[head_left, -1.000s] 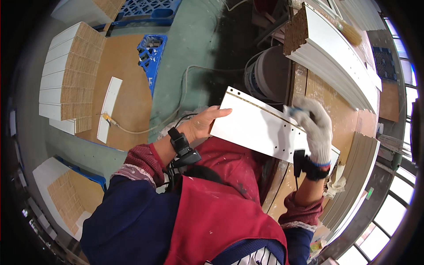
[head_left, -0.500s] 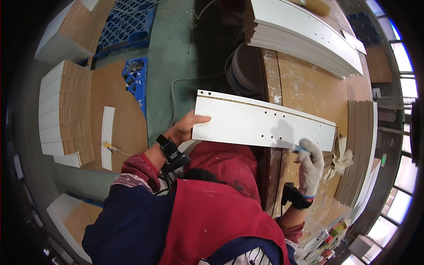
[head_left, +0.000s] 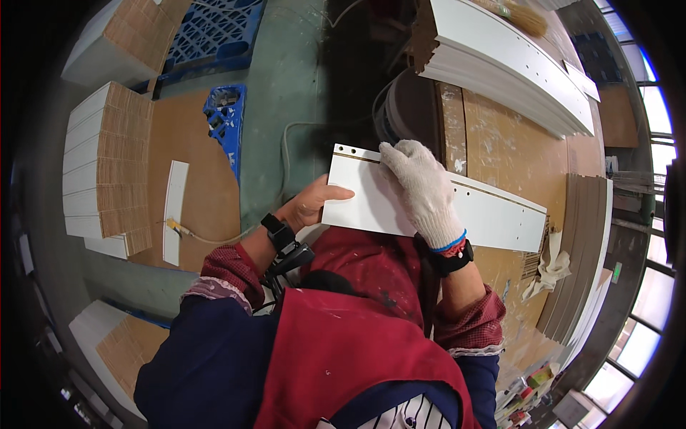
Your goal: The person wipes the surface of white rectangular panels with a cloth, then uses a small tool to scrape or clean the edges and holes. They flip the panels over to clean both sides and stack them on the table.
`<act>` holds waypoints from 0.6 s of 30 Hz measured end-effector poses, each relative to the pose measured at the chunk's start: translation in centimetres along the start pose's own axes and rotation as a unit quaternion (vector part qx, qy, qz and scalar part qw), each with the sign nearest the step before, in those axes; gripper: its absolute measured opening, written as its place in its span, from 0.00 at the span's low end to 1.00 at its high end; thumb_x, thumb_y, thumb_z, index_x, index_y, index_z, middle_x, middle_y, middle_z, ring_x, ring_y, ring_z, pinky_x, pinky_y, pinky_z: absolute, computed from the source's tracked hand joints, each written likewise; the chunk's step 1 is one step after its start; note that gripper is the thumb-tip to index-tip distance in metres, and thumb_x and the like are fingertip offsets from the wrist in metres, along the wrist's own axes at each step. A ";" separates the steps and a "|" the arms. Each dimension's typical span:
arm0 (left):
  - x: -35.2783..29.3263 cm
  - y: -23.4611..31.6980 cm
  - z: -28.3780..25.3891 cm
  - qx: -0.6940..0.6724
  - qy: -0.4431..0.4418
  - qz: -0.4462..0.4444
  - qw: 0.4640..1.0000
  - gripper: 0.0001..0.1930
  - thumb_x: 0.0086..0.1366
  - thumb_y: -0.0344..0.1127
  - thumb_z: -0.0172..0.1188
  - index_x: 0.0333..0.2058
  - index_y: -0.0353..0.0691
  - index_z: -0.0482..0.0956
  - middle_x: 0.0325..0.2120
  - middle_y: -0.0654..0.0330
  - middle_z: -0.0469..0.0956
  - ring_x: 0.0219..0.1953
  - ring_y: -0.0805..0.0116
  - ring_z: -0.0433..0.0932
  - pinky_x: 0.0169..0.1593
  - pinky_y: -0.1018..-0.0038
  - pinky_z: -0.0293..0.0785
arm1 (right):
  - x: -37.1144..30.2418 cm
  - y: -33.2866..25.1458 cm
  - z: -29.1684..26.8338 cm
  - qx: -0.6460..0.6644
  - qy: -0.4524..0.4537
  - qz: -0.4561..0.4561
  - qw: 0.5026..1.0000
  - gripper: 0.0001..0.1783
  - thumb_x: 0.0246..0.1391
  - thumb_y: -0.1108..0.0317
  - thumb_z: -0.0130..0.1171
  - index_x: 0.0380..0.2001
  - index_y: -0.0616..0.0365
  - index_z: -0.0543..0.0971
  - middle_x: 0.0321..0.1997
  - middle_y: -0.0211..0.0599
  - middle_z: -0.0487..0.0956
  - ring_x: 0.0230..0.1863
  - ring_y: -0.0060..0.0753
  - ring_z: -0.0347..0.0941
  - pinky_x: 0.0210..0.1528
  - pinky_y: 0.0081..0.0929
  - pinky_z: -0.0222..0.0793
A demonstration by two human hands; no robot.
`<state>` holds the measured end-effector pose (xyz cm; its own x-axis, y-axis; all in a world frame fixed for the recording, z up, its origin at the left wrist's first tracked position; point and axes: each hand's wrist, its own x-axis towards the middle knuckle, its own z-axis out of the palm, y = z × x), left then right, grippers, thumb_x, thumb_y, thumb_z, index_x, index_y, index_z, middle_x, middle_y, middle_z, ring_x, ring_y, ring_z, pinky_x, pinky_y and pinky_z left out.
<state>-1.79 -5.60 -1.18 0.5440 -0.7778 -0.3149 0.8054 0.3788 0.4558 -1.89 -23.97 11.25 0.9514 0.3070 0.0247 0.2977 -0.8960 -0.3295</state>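
A long white board (head_left: 493,218) with a groove along its far edge and several small holes lies across in front of me, its right end over the workbench. My bare left hand (head_left: 309,202) grips its left end, thumb on the upper face. My right hand (head_left: 423,187), in a white knitted glove, is closed over the board's middle at the grooved edge. Its bent fingers cover part of the groove and hide whatever they may hold.
A stack of white boards (head_left: 500,79) stands on the far side of the workbench (head_left: 500,146), with a brush (head_left: 525,18) behind it. A crumpled cloth (head_left: 550,266) lies at the right. Board stacks (head_left: 121,161), a blue pallet (head_left: 227,121) and a bucket (head_left: 389,114) are leftward and ahead.
My right hand has moved left and away from me, from the board's near edge to its grooved far edge. The small bluish thing it held no longer shows in it. My left hand keeps its grip.
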 end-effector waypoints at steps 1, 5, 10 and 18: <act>-0.1 0.0 0.0 -0.002 -0.002 0.001 1.000 0.31 0.55 0.27 0.55 0.58 0.34 0.57 0.51 0.51 0.68 0.53 0.59 0.71 0.55 0.64 0.68 | 0.2 -0.3 -0.2 -0.003 -0.025 0.015 1.000 0.08 0.49 0.70 0.53 0.34 0.58 0.70 0.33 0.43 0.71 0.37 0.49 0.70 0.34 0.40 0.68; -0.1 -0.1 0.1 -0.006 -0.007 0.006 1.000 0.31 0.55 0.28 0.55 0.58 0.34 0.58 0.51 0.52 0.69 0.52 0.60 0.71 0.55 0.65 0.69 | 0.3 -0.4 -1.0 0.055 -0.084 0.094 0.991 0.07 0.49 0.70 0.52 0.32 0.57 0.71 0.32 0.44 0.72 0.37 0.50 0.71 0.34 0.41 0.68; 0.0 0.1 0.2 -0.004 -0.010 0.004 1.000 0.31 0.54 0.28 0.56 0.57 0.33 0.58 0.50 0.52 0.69 0.51 0.60 0.71 0.55 0.65 0.69 | -0.1 0.5 -0.3 0.036 0.003 0.019 0.999 0.09 0.49 0.68 0.53 0.35 0.55 0.72 0.31 0.44 0.73 0.35 0.49 0.71 0.34 0.41 0.68; 0.0 0.0 0.2 -0.012 0.000 0.024 1.000 0.26 0.55 0.28 0.55 0.54 0.31 0.63 0.47 0.51 0.72 0.48 0.60 0.74 0.52 0.66 0.71 | -0.4 0.9 -0.3 -0.006 -0.006 0.027 1.000 0.08 0.48 0.71 0.52 0.33 0.56 0.71 0.31 0.44 0.72 0.37 0.49 0.71 0.35 0.39 0.70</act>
<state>-1.81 -5.71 -0.97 0.5825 -0.7580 -0.2936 0.7839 0.4283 0.4496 -1.99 -24.98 11.20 0.9650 0.2624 -0.0033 0.2477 -0.9149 -0.3188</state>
